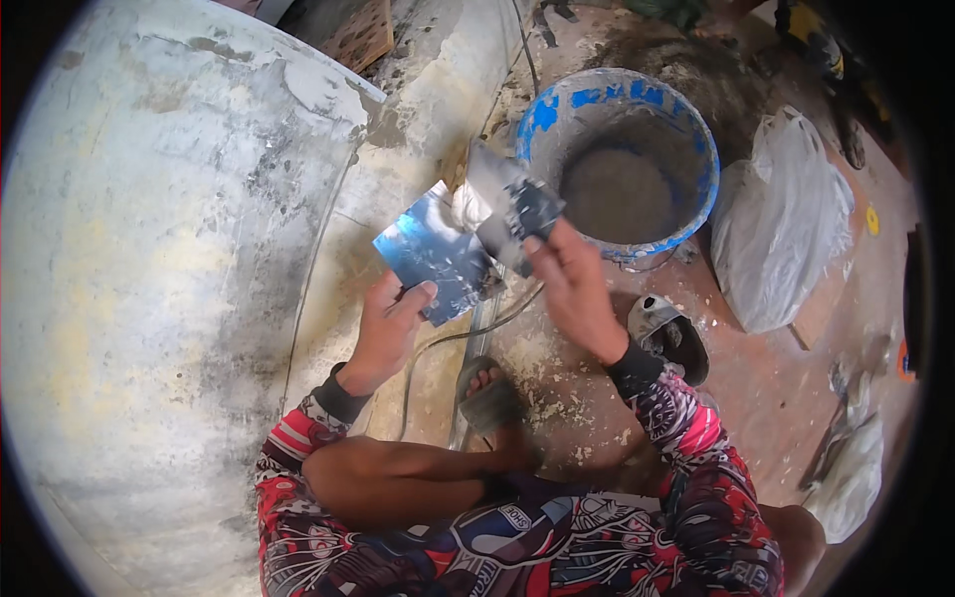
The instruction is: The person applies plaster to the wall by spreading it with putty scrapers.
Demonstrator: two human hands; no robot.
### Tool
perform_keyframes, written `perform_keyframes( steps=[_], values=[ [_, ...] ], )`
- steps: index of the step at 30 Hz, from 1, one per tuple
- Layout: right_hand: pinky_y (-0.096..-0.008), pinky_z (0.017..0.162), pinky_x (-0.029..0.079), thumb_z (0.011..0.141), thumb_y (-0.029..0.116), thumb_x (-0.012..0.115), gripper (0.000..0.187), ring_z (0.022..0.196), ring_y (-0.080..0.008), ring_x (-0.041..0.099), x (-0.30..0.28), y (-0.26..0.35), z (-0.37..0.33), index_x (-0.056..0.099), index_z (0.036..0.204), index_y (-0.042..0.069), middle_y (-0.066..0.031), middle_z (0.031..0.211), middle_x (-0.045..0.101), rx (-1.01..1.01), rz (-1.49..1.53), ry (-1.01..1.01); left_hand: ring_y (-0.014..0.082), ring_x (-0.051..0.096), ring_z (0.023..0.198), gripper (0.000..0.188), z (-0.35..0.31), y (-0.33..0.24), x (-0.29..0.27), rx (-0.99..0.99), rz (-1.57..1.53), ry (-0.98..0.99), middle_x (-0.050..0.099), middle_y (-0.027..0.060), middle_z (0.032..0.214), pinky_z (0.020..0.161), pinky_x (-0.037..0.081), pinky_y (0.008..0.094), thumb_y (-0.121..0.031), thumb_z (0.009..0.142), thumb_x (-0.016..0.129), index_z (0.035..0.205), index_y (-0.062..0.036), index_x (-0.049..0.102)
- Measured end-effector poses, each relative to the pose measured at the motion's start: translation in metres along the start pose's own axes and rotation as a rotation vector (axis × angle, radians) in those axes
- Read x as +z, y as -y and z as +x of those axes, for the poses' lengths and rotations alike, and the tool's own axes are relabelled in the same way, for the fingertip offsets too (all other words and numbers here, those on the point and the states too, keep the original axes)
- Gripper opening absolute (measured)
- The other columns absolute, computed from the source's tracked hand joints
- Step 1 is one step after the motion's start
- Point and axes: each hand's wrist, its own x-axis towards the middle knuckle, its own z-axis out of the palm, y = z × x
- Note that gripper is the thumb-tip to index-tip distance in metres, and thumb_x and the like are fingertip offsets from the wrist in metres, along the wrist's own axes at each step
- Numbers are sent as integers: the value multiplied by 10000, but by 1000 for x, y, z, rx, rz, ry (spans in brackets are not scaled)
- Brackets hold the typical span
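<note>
My left hand (386,328) is closed on the lower edge of a shiny, flat metal scraper blade (428,254), thumb on top. In my right hand (577,294) is a second flat scraper blade (515,199), smeared with white and dark residue and blurred by motion. A lump of white putty (470,207) sits between the two blades, near the upper edge of the left one. The right blade is tilted and overlaps the left blade's right side. Whether either blade has a handle is hidden by my fingers.
Just beyond my right hand stands a blue-rimmed bucket (711,179), coated inside with grey residue. A white plastic bag (786,224) lies to its right. Nearer are a broken whitish container (671,333) and a cable (448,338). A stained pale wall panel (199,269) fills the left.
</note>
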Motion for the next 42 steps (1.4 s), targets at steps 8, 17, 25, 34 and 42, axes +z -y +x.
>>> perform_keyframes(
  steps=[8,17,25,34,42],
  values=[
    [-544,714,514,800,-88,511,465,838,-493,631,-3,-3,-19,471,1263,-100,-326,924,637,8,-539,435,200,629,1127,272,14,-32,0,2,-317,77,636,98,1208,952,519,396,-17,991,504,1260,-3,545],
    [-314,683,567,1024,82,494,249,848,-58,585,6,-24,-20,544,1267,60,-7,911,603,454,359,78,213,633,648,141,14,-35,5,714,943,-166,684,108,823,596,495,356,-39,936,606,1037,26,680],
    [-278,785,596,1029,71,481,235,915,-59,603,11,-23,-22,563,1249,55,26,1037,594,462,795,-10,366,633,717,400,26,1,-4,933,1284,72,667,213,931,631,520,417,19,876,573,1274,57,585],
    [-205,630,488,1017,119,516,225,755,-12,526,-11,-30,-13,590,1221,60,58,913,584,396,489,28,128,584,666,144,32,10,-43,232,881,-138,680,120,791,607,459,294,-105,945,621,1012,14,667],
    [-198,603,438,1013,120,514,219,704,-6,470,0,-22,-12,596,1206,58,80,837,543,410,341,20,334,587,549,91,6,2,1,497,1047,-2,627,186,705,535,444,412,-77,913,631,939,1,668]
  ],
)
